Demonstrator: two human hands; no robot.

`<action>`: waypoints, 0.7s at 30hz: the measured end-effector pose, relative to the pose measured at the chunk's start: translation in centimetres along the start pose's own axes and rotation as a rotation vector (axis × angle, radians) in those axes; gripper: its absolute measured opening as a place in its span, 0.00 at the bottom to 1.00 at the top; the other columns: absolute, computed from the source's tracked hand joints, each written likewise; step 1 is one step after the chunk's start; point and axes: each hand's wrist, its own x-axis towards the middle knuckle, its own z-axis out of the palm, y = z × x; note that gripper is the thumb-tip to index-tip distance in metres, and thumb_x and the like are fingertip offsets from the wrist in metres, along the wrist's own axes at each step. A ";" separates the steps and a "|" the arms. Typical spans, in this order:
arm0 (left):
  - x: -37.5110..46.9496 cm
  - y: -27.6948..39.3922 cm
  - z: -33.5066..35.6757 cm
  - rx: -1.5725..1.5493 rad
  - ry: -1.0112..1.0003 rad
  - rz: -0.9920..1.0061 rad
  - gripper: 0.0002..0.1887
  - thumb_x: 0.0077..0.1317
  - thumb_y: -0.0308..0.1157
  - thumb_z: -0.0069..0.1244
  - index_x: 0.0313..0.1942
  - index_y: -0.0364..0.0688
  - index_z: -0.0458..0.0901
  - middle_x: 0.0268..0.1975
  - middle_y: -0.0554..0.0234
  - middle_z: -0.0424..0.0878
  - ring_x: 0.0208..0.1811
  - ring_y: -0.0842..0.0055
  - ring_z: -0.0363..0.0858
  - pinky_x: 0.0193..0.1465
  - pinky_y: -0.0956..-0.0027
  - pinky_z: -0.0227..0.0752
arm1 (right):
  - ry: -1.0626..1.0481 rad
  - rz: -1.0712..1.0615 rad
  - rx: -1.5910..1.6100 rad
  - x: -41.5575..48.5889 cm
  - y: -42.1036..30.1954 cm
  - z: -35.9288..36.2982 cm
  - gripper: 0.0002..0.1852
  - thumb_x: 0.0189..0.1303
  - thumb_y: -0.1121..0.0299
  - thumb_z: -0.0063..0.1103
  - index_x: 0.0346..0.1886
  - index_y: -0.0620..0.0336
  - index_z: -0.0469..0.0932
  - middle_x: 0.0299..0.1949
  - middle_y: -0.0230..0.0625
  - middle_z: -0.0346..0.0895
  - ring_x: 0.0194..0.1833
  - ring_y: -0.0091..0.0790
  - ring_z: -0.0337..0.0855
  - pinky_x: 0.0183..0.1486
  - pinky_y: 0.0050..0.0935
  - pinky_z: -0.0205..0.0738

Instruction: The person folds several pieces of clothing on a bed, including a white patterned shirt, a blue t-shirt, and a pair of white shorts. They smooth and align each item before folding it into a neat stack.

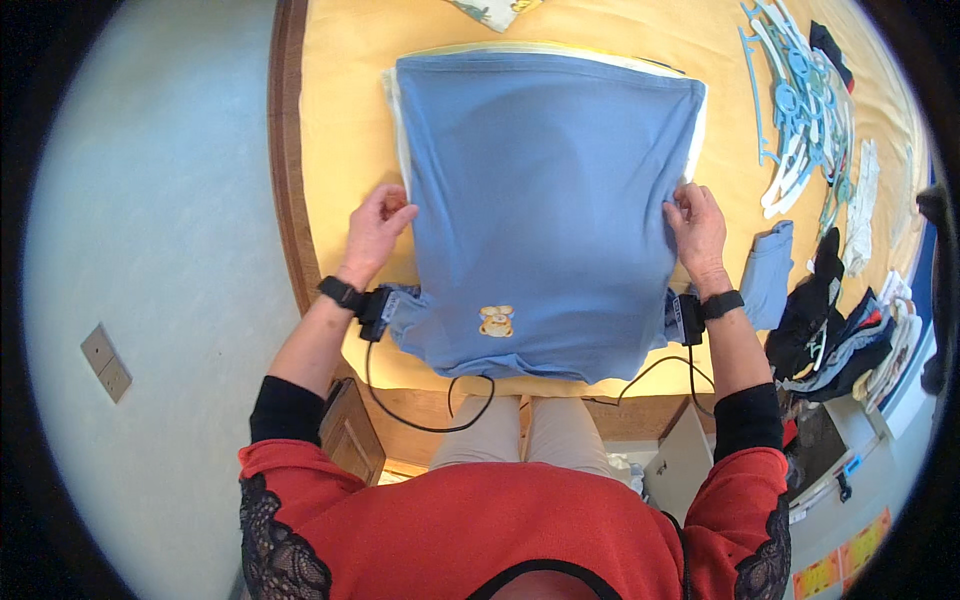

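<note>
A blue T-shirt (540,202) lies spread before me, its hem at the far end and its gathered neck end near me. A small bear print (496,321) shows upside down close to the neck. White cloth (697,146) peeks out from under both sides, and a yellow edge (517,46) runs beyond the hem. At the left edge, my left hand (380,229) has curled fingers and its thumb at the cloth; whether it grips is unclear. My right hand (699,225) pinches the opposite side edge between thumb and fingers.
Blue and white plastic hangers (802,105) lie heaped at the far right. Below them are a folded blue garment (769,274) and dark clothes (814,322). A patterned cloth (499,11) is at the far end. Black cables (431,429) hang from my wrist devices.
</note>
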 end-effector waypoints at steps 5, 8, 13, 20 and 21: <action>-0.3 0.2 2.0 0.149 0.153 0.060 0.12 0.65 0.32 0.63 0.39 0.37 0.77 0.29 0.63 0.80 0.30 0.76 0.80 0.36 0.69 0.76 | 0.103 -0.005 -0.031 -0.2 0.0 1.0 0.05 0.62 0.69 0.64 0.36 0.56 0.78 0.34 0.39 0.75 0.38 0.45 0.80 0.41 0.41 0.75; -0.5 0.9 3.1 0.293 0.334 0.236 0.14 0.64 0.34 0.63 0.41 0.39 0.75 0.30 0.56 0.82 0.32 0.63 0.83 0.39 0.61 0.78 | 0.178 0.005 -0.095 -0.5 0.3 0.6 0.05 0.62 0.66 0.62 0.36 0.54 0.78 0.36 0.40 0.76 0.40 0.48 0.81 0.42 0.44 0.75; -0.6 1.4 4.2 0.449 0.361 0.256 0.14 0.64 0.36 0.59 0.45 0.41 0.74 0.32 0.57 0.81 0.36 0.60 0.82 0.41 0.57 0.76 | 0.190 0.145 -0.121 -1.0 0.7 -0.1 0.06 0.61 0.64 0.60 0.36 0.54 0.79 0.36 0.41 0.76 0.41 0.50 0.81 0.43 0.47 0.75; 2.6 -1.4 3.7 0.643 0.355 0.455 0.11 0.64 0.37 0.56 0.31 0.38 0.81 0.32 0.51 0.83 0.36 0.53 0.81 0.42 0.55 0.74 | 0.094 0.209 -0.178 -0.6 2.3 0.2 0.12 0.62 0.59 0.55 0.39 0.55 0.82 0.42 0.46 0.83 0.46 0.53 0.83 0.46 0.50 0.77; 3.0 -1.9 3.3 0.623 0.372 0.465 0.11 0.63 0.37 0.57 0.31 0.38 0.82 0.32 0.51 0.83 0.35 0.55 0.81 0.41 0.56 0.75 | 0.093 0.208 -0.157 -0.5 2.8 0.2 0.12 0.62 0.59 0.55 0.38 0.56 0.82 0.41 0.47 0.84 0.45 0.54 0.84 0.45 0.51 0.77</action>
